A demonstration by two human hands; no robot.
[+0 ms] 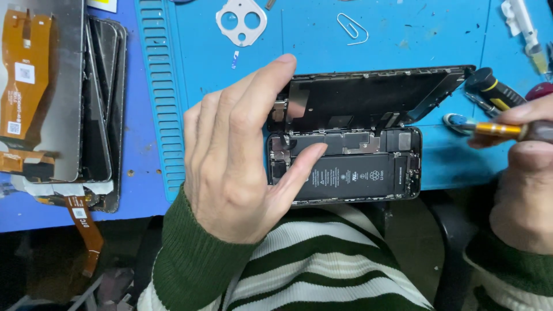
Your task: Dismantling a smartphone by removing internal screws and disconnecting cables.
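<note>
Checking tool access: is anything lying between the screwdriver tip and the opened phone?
Nothing visible does. The screwdriver in the right hand points across bare blue mat toward the phone, which the left hand steadies.

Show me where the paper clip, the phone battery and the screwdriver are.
paper clip point(352, 28), head view, middle of the wire loop
phone battery point(351, 176), head view, centre of its black face
screwdriver point(494, 129), head view, gold collar

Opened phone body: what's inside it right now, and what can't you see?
Inside the phone body lie a black battery and silver metal shields above it. The left hand covers the left end, thumb resting on the shields, so parts there are hidden.
</note>
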